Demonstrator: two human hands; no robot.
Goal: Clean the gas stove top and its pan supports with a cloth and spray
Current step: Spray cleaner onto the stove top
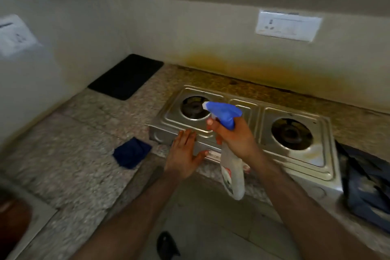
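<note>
Spray bottle (231, 173) gripped in right hand (236, 141), fingers wrapped around the neck just under the blue trigger head (222, 114), one fingertip up near the trigger, nozzle aimed left over the left burner (195, 107). Likely light, thin plastic, body hanging down toward the floor; best held right there at the neck, where the trigger stays within reach. Could turn slippery if wet.

Left hand (185, 153) open and flat, fingers spread, pressed on the front left edge of the stove (242, 124), holding nothing. Probably steadying it: thin sheet steel, light enough to slide on the stone counter (84, 143) under a hard wipe. Top smooth and stiff, with raised ridges around both burners likely to trap grime; yellowish staining near the right burner (292, 134).

Blue cloth (132, 152) crumpled on the counter just left of the stove, untouched. Soft, limp, easy to bunch; grab anywhere.

Dark pan supports (367, 177) apparently off the stove, lying at its right end; blurred, but likely heavy, rigid and greasy. Better lifted by the outer frame.
</note>
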